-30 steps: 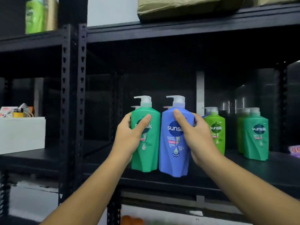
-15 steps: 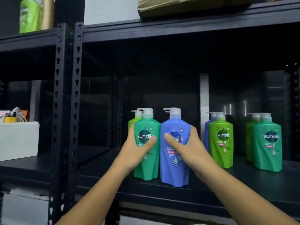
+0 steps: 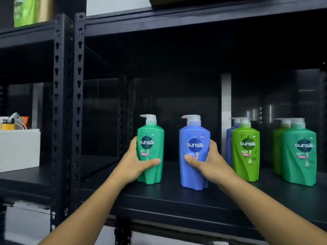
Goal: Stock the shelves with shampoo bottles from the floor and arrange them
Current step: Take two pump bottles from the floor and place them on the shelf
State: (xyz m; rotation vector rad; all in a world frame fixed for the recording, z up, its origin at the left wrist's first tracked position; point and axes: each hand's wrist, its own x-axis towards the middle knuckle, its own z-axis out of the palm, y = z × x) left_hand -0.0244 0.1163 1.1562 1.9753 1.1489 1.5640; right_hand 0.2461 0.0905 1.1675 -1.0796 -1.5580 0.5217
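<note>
Six Sunsilk pump bottles show on the black metal shelf (image 3: 177, 198): two teal-green, two blue and two lime-green. All stand upright and have white pump tops and a dark round logo on the front.

The left hand (image 3: 134, 165) grips the teal-green shampoo bottle (image 3: 152, 137) low on its left side, with the thumb curled across the front. The right hand (image 3: 210, 163) holds the blue shampoo bottle (image 3: 194, 135) from its right side, thumb across the label. These two stand apart, near the shelf's front edge.

To the right, a lime-green bottle (image 3: 246, 156) stands just in front of a second blue bottle (image 3: 229, 138). Further right, a second teal-green bottle (image 3: 300, 156) stands in front of a second lime-green bottle (image 3: 277, 147).

One white box (image 3: 19, 147) sits on the neighbouring shelf at left.
</note>
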